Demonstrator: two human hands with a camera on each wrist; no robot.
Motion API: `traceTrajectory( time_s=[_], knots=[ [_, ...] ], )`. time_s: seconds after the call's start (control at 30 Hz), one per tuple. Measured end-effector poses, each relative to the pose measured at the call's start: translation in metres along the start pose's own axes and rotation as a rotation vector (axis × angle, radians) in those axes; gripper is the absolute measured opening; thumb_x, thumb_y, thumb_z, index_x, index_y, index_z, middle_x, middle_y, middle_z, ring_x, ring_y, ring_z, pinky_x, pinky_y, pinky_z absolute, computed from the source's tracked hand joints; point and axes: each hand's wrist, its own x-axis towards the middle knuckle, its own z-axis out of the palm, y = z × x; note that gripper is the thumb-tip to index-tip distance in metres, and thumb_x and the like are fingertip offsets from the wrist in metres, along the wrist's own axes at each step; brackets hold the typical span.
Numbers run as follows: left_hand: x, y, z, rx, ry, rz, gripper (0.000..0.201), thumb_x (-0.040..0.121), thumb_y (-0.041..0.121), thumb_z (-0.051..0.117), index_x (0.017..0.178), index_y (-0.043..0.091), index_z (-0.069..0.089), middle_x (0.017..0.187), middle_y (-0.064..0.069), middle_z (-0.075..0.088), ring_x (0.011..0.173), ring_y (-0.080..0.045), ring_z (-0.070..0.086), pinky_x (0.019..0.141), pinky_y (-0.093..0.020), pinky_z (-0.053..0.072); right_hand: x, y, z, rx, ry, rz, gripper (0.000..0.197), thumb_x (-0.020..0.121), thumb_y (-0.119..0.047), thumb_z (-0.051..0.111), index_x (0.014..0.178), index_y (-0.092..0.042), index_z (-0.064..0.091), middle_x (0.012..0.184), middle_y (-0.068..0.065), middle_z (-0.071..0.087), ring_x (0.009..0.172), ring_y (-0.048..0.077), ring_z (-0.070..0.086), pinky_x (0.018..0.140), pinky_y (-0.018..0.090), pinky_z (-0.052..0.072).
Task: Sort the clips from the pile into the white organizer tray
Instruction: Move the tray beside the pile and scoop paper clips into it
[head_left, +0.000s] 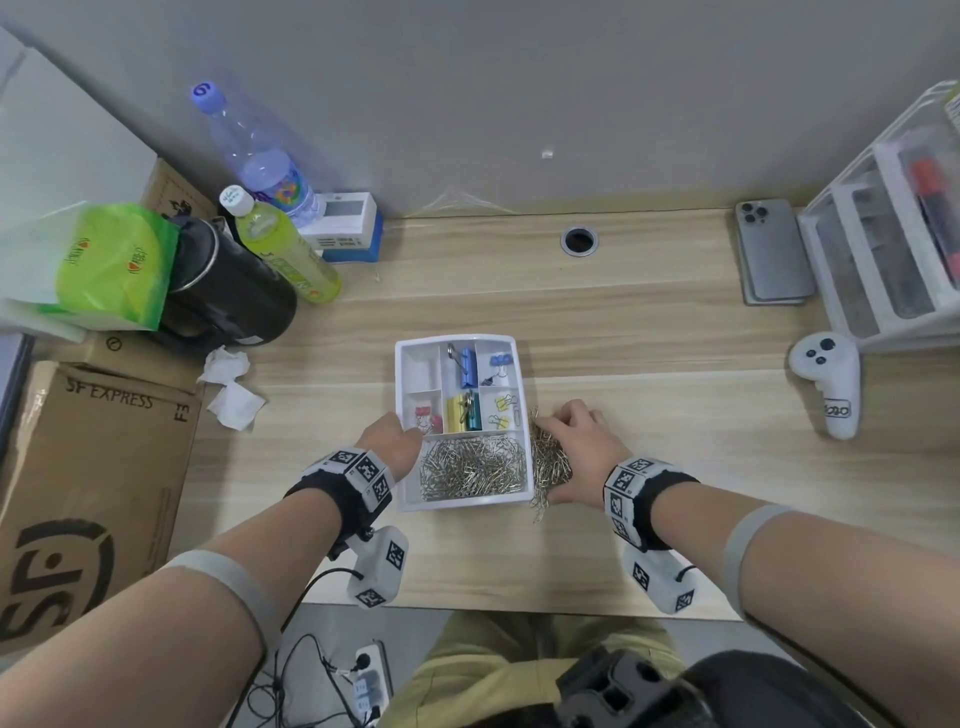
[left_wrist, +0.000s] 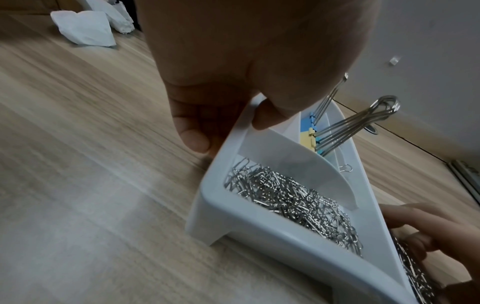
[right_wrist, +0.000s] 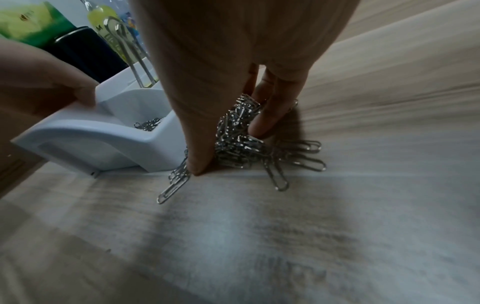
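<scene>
The left hand (head_left: 393, 435) grips the left wall of the white tray (head_left: 411, 501) on the desk (head_left: 649, 364), thumb inside. Just right of the tray, the right hand (head_left: 582, 441) curls its fingers around the pile of paper clips (head_left: 548, 462).

From my feed I see a light wood-grain bench (head_left: 623, 322) with a round cable hole (head_left: 579, 241) set against a plain grey wall (head_left: 519, 93), evenly lit, and pale floor (head_left: 332, 623) showing below its near edge.
</scene>
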Motion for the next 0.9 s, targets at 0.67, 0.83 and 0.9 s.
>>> traceTrajectory(
  time_s=[0.67,0.83,0.9],
  knots=[
    [-0.006,0.008,-0.005,-0.091,-0.025,0.005,0.02,0.095,0.02,0.041,0.101,0.004,0.049,0.091,-0.016,0.059,0.07,-0.029,0.061,0.048,-0.029,0.048,0.007,-0.019,-0.003,0.15,0.044,0.064,0.025,0.081,-0.006,0.062,0.104,-0.015,0.065,0.111,0.002,0.054,0.108,0.023,0.047,0.094,0.033,0.041],
    [-0.004,0.007,-0.007,-0.095,-0.053,-0.013,0.03,0.093,0.023,0.042,0.11,0.0,0.051,0.098,-0.019,0.062,0.068,-0.03,0.064,0.046,-0.028,0.048,0.008,-0.016,-0.014,0.175,0.051,0.074,0.019,0.08,-0.004,0.064,0.095,-0.014,0.071,0.106,0.003,0.065,0.101,0.021,0.058,0.092,0.029,0.046],
    [-0.003,0.008,-0.007,-0.104,-0.064,-0.024,0.032,0.093,0.022,0.043,0.111,-0.002,0.053,0.096,-0.019,0.063,0.065,-0.031,0.065,0.045,-0.028,0.048,0.007,-0.013,-0.018,0.181,0.049,0.098,0.018,0.081,-0.006,0.066,0.096,-0.015,0.072,0.105,0.001,0.068,0.099,0.018,0.06,0.089,0.024,0.047]
  ],
)
